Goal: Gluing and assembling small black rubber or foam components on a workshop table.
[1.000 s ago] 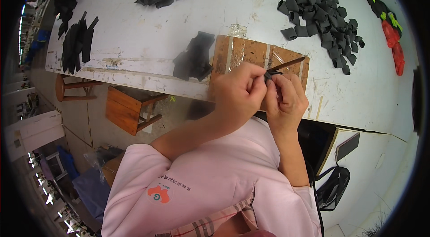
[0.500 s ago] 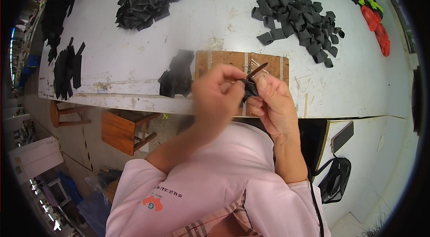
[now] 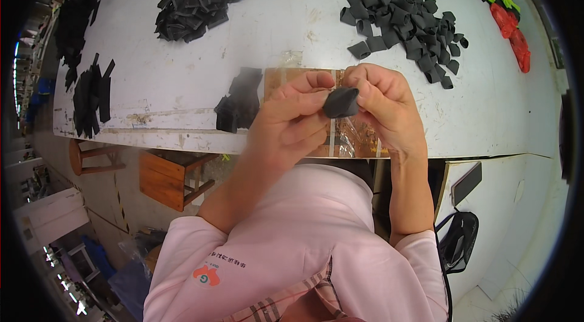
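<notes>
A small folded black fabric loop point(image 3: 342, 103) is held up between my two hands, above a brown cardboard sheet point(image 3: 279, 77) at the table's front edge. My left hand point(image 3: 295, 112) is closed at the loop's left end, thumb and fingers against it. My right hand point(image 3: 389, 100) pinches its right end between thumb and forefinger. The cardboard has strips of tape across it and is partly covered by my hands. Just left of it lies a small stack of flat black fabric pieces point(image 3: 242, 100).
A heap of black loops point(image 3: 398, 18) lies at the far right of the white table point(image 3: 292, 24). Black strips are piled at the far left point(image 3: 198, 6), with more bundles point(image 3: 91, 97) along the left edge. A red bag point(image 3: 508, 27) lies far right; a wooden stool point(image 3: 161, 179) stands below.
The dark, narrow pointed piece that stuck up between my hands no longer shows. The black fabric loop has come into plain view, and my right hand has shifted slightly right and turned.
</notes>
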### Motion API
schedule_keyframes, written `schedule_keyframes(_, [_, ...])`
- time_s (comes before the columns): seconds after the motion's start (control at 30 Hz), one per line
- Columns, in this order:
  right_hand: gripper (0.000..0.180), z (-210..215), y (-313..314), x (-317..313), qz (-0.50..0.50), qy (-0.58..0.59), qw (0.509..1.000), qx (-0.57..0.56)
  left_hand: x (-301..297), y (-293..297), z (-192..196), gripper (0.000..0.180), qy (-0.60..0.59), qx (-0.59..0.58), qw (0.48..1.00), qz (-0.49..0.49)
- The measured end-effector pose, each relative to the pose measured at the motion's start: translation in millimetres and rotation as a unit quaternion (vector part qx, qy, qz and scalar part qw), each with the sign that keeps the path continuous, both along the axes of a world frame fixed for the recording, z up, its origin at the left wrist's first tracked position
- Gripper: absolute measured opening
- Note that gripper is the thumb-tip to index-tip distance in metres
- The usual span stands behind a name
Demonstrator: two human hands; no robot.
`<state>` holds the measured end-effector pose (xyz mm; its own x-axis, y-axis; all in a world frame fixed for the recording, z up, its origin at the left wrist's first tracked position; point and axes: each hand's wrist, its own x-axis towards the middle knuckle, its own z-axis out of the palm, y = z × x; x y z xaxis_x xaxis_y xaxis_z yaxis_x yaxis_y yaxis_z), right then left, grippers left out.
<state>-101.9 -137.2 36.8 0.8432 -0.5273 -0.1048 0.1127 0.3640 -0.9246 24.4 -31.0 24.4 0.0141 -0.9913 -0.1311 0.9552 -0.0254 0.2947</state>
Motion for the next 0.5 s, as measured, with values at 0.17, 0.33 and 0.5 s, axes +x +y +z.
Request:
schedule_keyframes(0.17, [0.024,-13,4,1,0.020,-0.050,0.998,0.011,-2,0,-17,0.020,0.031,-0.031,0.999,-0.011])
schedule_keyframes(0.33, [0.019,5,10,-2,-0.108,0.023,0.980,-0.163,-4,-6,5,0.028,-0.546,-0.001,0.806,0.227])
schedule_keyframes(0.5, [0.025,6,25,-15,-0.255,0.015,0.877,-0.406,0,-16,15,0.023,-0.680,-0.198,0.656,0.260])
